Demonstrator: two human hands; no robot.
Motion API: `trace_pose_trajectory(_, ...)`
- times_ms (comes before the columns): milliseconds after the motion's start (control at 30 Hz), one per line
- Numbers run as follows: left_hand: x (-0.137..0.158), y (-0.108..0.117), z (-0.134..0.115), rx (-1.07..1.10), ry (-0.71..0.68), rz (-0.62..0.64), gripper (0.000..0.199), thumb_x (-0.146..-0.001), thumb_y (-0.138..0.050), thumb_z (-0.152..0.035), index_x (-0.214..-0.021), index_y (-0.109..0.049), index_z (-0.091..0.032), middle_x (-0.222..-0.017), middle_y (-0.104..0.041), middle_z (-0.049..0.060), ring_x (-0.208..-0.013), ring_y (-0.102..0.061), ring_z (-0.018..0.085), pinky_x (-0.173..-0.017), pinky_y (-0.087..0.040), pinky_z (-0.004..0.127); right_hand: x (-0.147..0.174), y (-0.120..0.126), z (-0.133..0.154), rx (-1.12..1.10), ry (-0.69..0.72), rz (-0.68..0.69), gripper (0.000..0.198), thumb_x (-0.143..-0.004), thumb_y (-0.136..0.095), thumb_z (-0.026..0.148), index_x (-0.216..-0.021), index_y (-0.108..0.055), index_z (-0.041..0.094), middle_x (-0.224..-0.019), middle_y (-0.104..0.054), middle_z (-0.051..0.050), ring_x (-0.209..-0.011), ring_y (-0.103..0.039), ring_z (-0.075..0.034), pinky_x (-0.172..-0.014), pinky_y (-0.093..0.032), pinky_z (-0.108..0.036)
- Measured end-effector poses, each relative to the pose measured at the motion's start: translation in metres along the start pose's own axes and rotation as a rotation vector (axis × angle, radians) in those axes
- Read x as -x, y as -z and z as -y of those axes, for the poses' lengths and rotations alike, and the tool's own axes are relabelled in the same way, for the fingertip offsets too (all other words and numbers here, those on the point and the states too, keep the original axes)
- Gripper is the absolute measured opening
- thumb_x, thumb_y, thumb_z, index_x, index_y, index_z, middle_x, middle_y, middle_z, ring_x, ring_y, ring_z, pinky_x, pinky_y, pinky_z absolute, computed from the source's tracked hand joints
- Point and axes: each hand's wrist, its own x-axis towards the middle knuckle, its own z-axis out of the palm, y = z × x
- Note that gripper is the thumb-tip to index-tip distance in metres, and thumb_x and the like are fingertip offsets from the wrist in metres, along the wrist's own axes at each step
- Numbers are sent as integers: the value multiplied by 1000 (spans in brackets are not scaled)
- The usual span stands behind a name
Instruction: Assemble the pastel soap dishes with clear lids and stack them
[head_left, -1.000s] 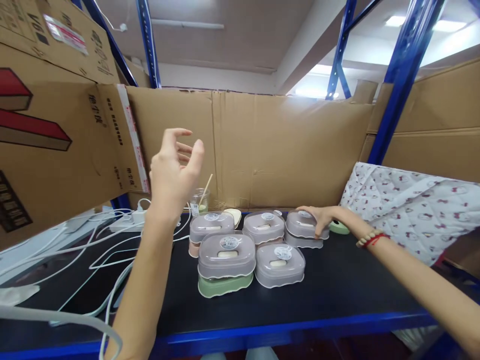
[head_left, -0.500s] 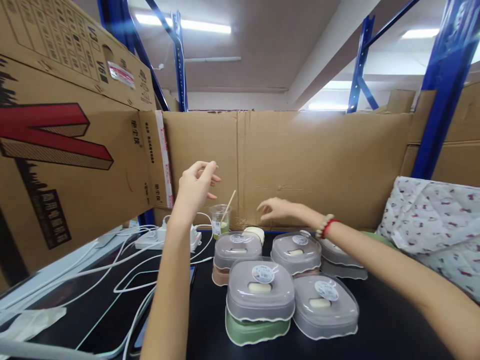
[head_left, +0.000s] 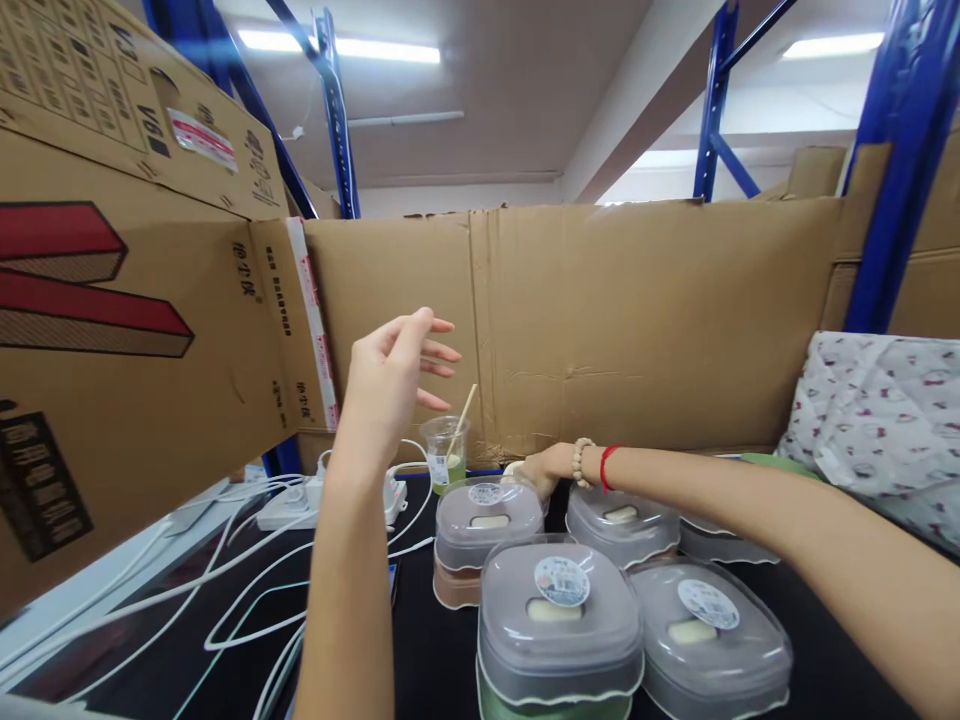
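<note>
My left hand (head_left: 390,375) is raised in the air, its fingers apart and slightly bent, holding nothing. Below and to its right stands a clear plastic cup (head_left: 444,455) with green liquid and a thin stick. My right hand (head_left: 544,468) reaches down behind the front lidded boxes, at a small cream-coloured item (head_left: 513,470). Its fingertips are mostly hidden, so a grip cannot be made out. Close by are a brown box with a translucent grey lid (head_left: 487,520) and another grey-lidded box (head_left: 622,520). Nearer me stand a green-based lidded box (head_left: 559,620) and one more lidded box (head_left: 709,635).
White cables (head_left: 247,590) and a power strip (head_left: 289,508) lie on the left of the black table. A large printed carton (head_left: 217,290) stands at left, with a cardboard wall (head_left: 645,320) behind. White patterned fabric (head_left: 877,410) is at right, by a blue post (head_left: 900,180).
My right hand has gone down from above the boxes to the cream-coloured item behind them. My left hand stays raised, its fingers spread wider. The view has come closer to the boxes.
</note>
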Motion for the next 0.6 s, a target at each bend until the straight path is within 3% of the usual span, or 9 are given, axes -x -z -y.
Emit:
trace_pose_trajectory(133, -4, 0, 3, -32, 1, 12, 43, -75, -42, -52, -90, -64, -18, -79, -70, 11, -69, -65, 21, -44, -48, 22, 9, 6, 4, 138, 20, 81, 22, -65, -75, 35, -70, -65, 16, -86, -69, -4, -90, -63, -24, -80, -48, -34)
trace_pose_trajectory(300, -10, -10, 10, -91, 72, 26, 45, -74, -42, -49, -94, -65, -15, -79, -69, 12, -58, -64, 22, -45, -49, 29, 24, 14, 17, 223, 14, 96, 35, -51, -81, 26, -46, -47, 17, -78, -69, -6, -92, -64, -31, -79, -47, -41)
trace_pose_trajectory(433, -9, -21, 10, -127, 168, 62, 41, -75, -45, -47, -90, -66, -15, -72, -69, 11, -49, -62, 20, -42, -48, 30, 45, 38, 19, 232, -60, 28, 32, -55, -78, 14, -46, -48, 16, -68, -65, -1, -84, -66, -29, -74, -49, -43)
trace_pose_trajectory(500, -7, -27, 10, -159, 271, 158, 41, -76, -46, -50, -82, -66, -15, -65, -69, 11, -44, -60, 19, -41, -48, 29, 60, 58, 13, 201, -78, -16, 21, -60, -75, 12, -52, -55, 16, -65, -64, 0, -76, -66, -25, -70, -49, -40)
trace_pose_trajectory(600, -3, -34, 11, -229, 439, 369, 57, -75, -42, -64, -68, -66, -13, -54, -66, 14, -39, -59, 22, -40, -48, 32, 86, 92, 1, 179, -55, -93, 4, -71, -67, 16, -69, -64, 17, -69, -65, 2, -74, -62, -18, -70, -47, -34)
